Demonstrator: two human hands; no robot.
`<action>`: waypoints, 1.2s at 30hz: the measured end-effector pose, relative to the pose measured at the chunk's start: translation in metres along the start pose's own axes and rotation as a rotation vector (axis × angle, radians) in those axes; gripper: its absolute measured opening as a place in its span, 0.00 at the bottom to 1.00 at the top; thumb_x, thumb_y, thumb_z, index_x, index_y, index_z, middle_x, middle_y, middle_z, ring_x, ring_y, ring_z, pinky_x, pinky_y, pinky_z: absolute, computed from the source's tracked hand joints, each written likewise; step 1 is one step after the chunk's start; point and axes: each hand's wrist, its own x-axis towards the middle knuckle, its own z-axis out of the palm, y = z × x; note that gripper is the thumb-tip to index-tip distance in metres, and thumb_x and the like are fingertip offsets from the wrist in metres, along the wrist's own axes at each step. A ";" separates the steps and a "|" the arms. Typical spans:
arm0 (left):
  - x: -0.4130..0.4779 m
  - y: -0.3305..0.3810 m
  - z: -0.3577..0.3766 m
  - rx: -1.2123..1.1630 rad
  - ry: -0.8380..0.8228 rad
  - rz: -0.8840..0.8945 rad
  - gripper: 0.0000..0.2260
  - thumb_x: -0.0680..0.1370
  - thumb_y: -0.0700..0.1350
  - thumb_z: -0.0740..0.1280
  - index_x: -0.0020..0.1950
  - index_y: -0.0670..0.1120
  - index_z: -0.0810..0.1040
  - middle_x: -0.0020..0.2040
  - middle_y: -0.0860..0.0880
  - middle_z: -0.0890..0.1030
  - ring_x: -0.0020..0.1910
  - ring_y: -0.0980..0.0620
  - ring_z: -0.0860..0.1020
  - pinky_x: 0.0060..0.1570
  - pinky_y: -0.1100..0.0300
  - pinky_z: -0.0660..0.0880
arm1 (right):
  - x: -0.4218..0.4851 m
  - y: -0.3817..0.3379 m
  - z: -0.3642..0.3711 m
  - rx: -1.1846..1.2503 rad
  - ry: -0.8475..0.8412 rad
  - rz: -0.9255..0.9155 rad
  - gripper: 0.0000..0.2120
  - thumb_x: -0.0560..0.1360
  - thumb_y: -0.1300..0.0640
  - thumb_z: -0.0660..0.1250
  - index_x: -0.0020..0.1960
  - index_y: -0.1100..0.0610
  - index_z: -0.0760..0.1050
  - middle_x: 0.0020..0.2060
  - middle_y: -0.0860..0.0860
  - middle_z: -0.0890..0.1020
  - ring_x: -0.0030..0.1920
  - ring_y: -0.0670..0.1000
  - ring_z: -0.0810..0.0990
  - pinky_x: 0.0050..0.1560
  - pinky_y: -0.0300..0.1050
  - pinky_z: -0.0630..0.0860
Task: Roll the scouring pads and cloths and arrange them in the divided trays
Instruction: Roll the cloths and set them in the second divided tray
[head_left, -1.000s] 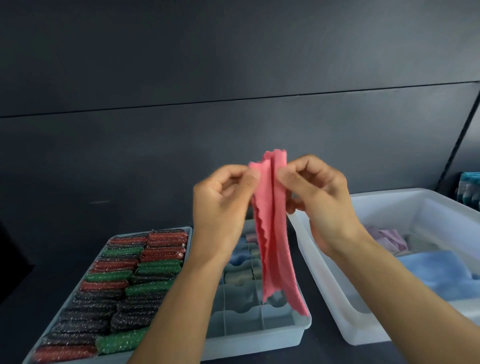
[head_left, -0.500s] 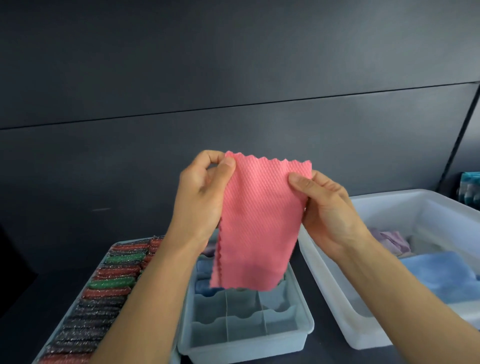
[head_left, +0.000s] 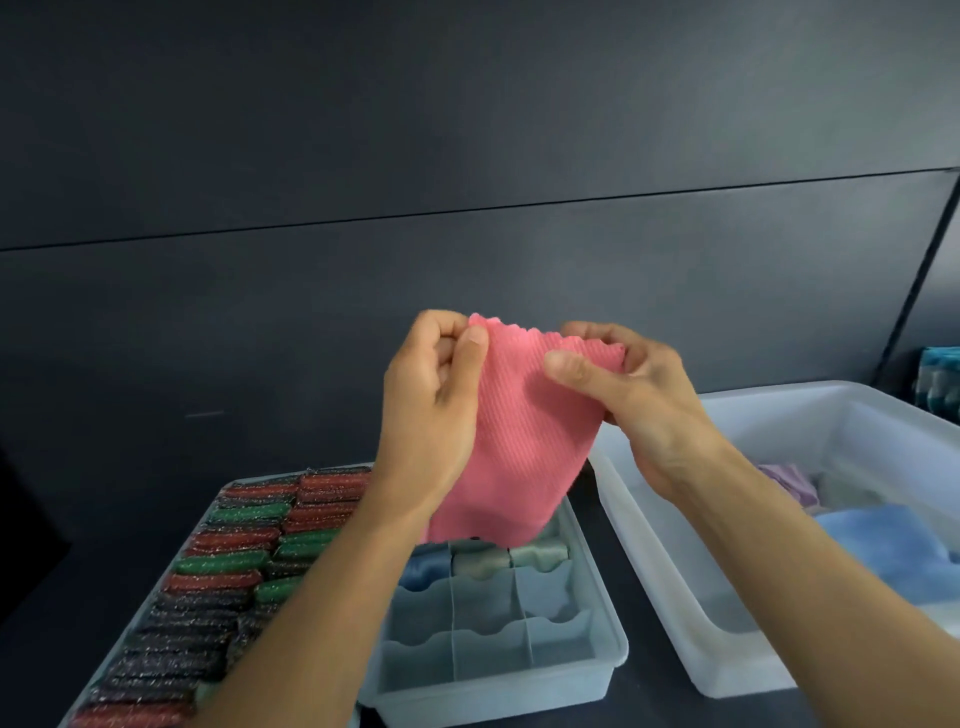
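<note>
Pink cloth (head_left: 519, 441) held up at centre frame, above the trays, not touching them. Top edge scalloped; surface ribbed diagonally; lower edge hanging over the back rows of the middle tray (head_left: 597, 670).

Left hand (head_left: 436, 410) — thumb and fingers (head_left: 472, 345) pinched on the cloth's upper left corner. Right hand (head_left: 639, 410) — thumb pressed across the upper right of the cloth, fingers curled behind, clamped on that corner. Top edge bunched slightly between the two grips.

Left tray (head_left: 228, 486), lower left of frame: packed with rolled scouring pads (head_left: 234, 561) in two columns — red and green toward the back, dark ones toward the front. Partly hidden by the left forearm.

Middle tray, lower centre: divided into compartments by wavy partitions. Rolled cloths (head_left: 485, 558) in one visible row, blue at left, pale green beside it; rows further back hidden behind the pink cloth. Two front rows hold nothing.

White bin (head_left: 654, 571), right of frame, just beside the middle tray: holds loose cloths — blue (head_left: 893, 545) in front, lilac (head_left: 789, 480) behind.

All containers on a dark counter (head_left: 644, 712) against a dark wall (head_left: 467, 156).
</note>
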 end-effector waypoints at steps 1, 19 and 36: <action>-0.001 0.003 0.001 0.026 0.001 0.036 0.06 0.83 0.44 0.61 0.47 0.45 0.73 0.38 0.52 0.79 0.32 0.62 0.73 0.32 0.68 0.67 | 0.000 0.000 0.002 0.035 0.010 0.004 0.17 0.60 0.56 0.79 0.47 0.57 0.80 0.39 0.49 0.84 0.38 0.45 0.82 0.37 0.35 0.76; 0.001 -0.002 0.001 0.123 0.034 -0.033 0.03 0.71 0.43 0.74 0.42 0.50 0.81 0.35 0.51 0.83 0.36 0.47 0.82 0.39 0.47 0.79 | 0.002 0.004 0.002 -0.223 0.175 -0.230 0.10 0.70 0.59 0.75 0.39 0.66 0.79 0.36 0.65 0.81 0.33 0.51 0.75 0.34 0.55 0.76; -0.012 -0.009 0.001 -0.161 -0.169 -0.262 0.23 0.70 0.56 0.74 0.63 0.52 0.76 0.56 0.51 0.81 0.51 0.61 0.80 0.48 0.61 0.78 | 0.007 -0.027 0.015 -0.025 0.017 -0.181 0.03 0.72 0.66 0.71 0.39 0.63 0.79 0.27 0.50 0.80 0.26 0.45 0.75 0.26 0.36 0.70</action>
